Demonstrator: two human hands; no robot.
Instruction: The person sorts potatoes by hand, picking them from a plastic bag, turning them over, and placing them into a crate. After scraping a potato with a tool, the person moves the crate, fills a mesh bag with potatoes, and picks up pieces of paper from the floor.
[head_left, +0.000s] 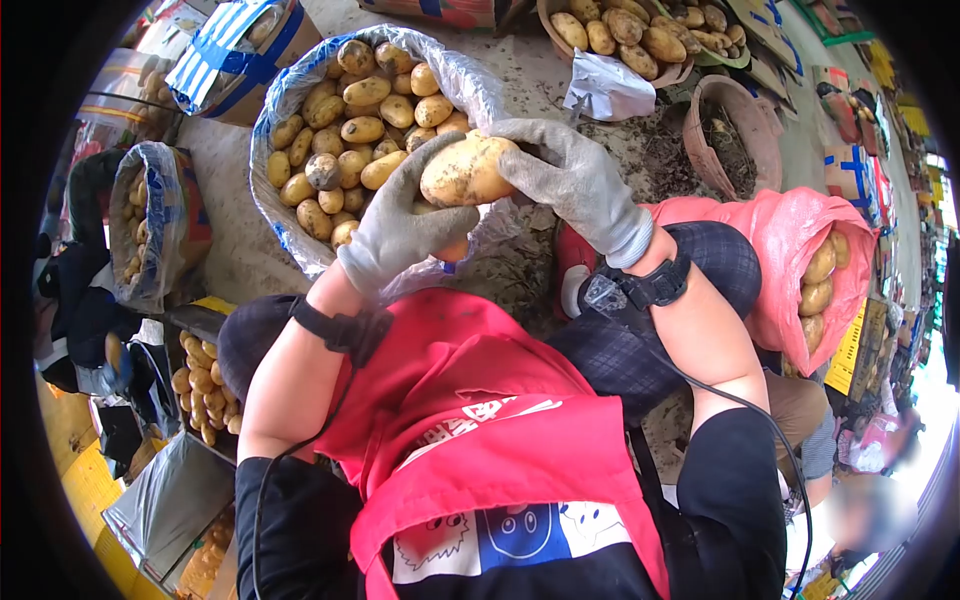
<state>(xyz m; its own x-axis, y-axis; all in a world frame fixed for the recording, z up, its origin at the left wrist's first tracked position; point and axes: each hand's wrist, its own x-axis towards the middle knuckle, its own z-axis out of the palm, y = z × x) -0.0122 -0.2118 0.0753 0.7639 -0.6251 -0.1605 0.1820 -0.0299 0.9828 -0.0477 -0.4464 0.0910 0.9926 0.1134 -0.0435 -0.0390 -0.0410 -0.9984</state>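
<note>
Both my hands wear grey gloves. A large potato [468, 170] with dirt specks is held up between them. My left hand [408, 215] wraps its left side, and part of another potato [452, 250] shows just below that hand. The fingers of my right hand [570, 180] press on the big potato's right end. Behind and to the left of my hands stands a round container [262, 165] lined with clear plastic, full of potatoes [362, 130].
A pink sack [765, 240] of potatoes lies at the right. A reddish basket [700, 150] holds soil and debris. Baskets of potatoes [640, 40] stand at the top. More potatoes fill a lined box [150, 230] at the left. Parts of other people show at both sides.
</note>
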